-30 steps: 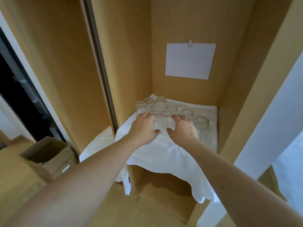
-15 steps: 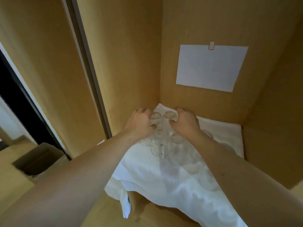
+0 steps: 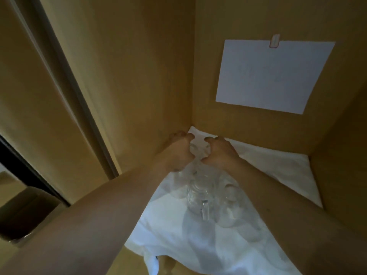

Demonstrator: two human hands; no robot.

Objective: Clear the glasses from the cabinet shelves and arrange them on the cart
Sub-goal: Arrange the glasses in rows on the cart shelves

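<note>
1. Left hand (image 3: 179, 153): reaches to the rear left corner of the shelf, fingers curled round a clear glass (image 3: 193, 148), thumb at the near side of it. The glass is blurred and mostly hidden by the hand.
2. Right hand (image 3: 219, 153): beside the left, fingers curled over a second glass (image 3: 206, 150), thumb tucked in at the near side; only a sliver of this glass shows between the two hands.
3. Change from half a second ago: both hands keep the same curled grasp at the back corner; the view has drawn closer and tipped, so the sheet of paper (image 3: 272, 76) clipped to the back wall sits larger and higher right.
4. Remaining glasses (image 3: 198, 195): a cluster of clear glass pieces stands on the white cloth (image 3: 278, 175), just nearer the camera than the hands, between the two forearms; one shows a handle.
5. Cardboard box (image 3: 25, 215): lower left, outside the cabinet (image 3: 129, 76).
</note>
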